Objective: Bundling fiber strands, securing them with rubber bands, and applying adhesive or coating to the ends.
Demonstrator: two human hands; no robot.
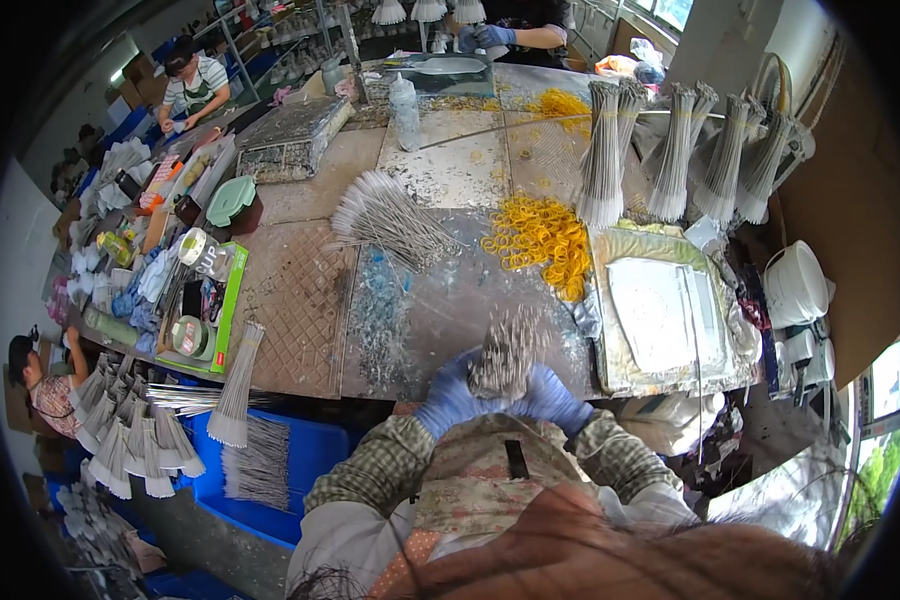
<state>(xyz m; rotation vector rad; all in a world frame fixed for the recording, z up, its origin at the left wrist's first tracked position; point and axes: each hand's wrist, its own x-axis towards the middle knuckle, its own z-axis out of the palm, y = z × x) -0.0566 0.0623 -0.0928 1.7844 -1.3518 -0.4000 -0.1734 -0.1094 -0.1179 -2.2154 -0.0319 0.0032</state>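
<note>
My left hand and my right hand, both in blue gloves, are closed around a bundle of thin grey rods from opposite sides. The bundle stands on end at the table's near edge, its rod tips facing up. Farther off, a loose heap of thin white-and-grey rods lies fanned out on the table. To its right is a pile of yellow rubber bands. Several tied bundles of similar rods stand upright at the far right.
A cloth-covered pad with a white sheet lies right of my hands. At the left are a green box of jars, a leaning rod bundle and a blue bin. A clear bottle stands farther back. Other people work beyond the table.
</note>
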